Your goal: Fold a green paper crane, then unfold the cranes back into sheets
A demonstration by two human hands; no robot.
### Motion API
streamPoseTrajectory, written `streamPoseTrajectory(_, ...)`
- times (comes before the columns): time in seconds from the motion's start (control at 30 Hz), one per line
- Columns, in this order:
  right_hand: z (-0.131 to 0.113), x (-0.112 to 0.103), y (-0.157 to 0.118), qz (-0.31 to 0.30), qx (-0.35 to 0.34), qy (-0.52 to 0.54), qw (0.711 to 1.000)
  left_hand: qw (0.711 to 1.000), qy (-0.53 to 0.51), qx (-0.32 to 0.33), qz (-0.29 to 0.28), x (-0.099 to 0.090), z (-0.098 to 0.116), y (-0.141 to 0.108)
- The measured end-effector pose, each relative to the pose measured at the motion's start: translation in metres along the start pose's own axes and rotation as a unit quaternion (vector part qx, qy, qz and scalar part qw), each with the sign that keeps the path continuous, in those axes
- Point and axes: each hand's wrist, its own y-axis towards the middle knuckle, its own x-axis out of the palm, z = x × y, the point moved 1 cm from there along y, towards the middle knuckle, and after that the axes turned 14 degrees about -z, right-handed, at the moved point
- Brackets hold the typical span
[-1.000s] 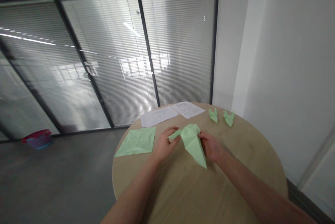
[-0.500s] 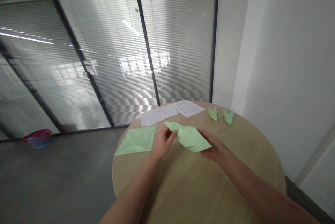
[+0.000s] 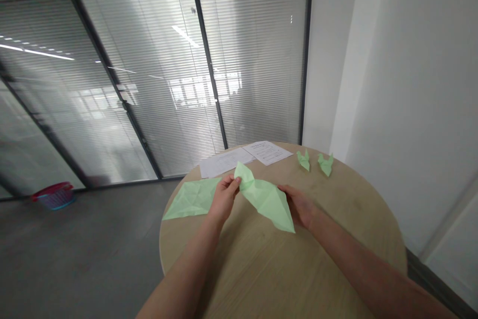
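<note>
A sheet of creased green paper (image 3: pixel 267 198) is held up between my two hands above the round table. My left hand (image 3: pixel 224 198) pinches it near its upper left corner, thumb in front. My right hand (image 3: pixel 301 208) grips its right edge, with most of the fingers hidden behind the paper. The sheet is partly opened out, one point up at the left and one hanging down at the right. Another creased green sheet (image 3: pixel 192 198) lies flat on the table beside my left hand.
Two folded green paper birds, one (image 3: pixel 303 160) left of the other (image 3: pixel 325 164), stand at the table's far right. White papers (image 3: pixel 224 162) and a printed sheet (image 3: pixel 267 152) lie along the far edge of the wooden table (image 3: pixel 261 279). A plastic basket (image 3: pixel 56 197) sits on the floor at left.
The held green paper has turned, its left point rising and its right point swinging down. My left hand has moved slightly left and up, still gripping it.
</note>
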Motion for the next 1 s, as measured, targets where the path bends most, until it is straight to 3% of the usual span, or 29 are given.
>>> streamPoseTrajectory(0.17, 0.001, -0.001, 0.002, 0.008, 0.022, 0.016, 1.0, 1.0, -0.012, 0.0, -0.002, -0.001, 0.001, 0.001)
streamPoseTrajectory(0.37, 0.005, 0.001, 0.003, 0.04, 0.04, -0.047, 0.997, 0.999, 0.03, -0.008, -0.024, 0.0, -0.001, 0.0)
streamPoseTrajectory(0.67, 0.012, -0.002, 0.01, -0.035, 0.041, -0.005, 0.999, 0.997, 0.029, -0.039, -0.06, 0.002, -0.005, -0.003)
streamPoseTrajectory(0.93, 0.013, -0.009, 0.01, -0.023, 0.088, 0.01, 0.996, 0.997, 0.03, -0.055, -0.044, 0.005, 0.0, -0.007)
streamPoseTrajectory(1.0, 0.012, -0.009, 0.01, -0.019, 0.053, -0.012, 0.998, 0.998, 0.023, -0.052, -0.04, 0.005, 0.0, -0.006)
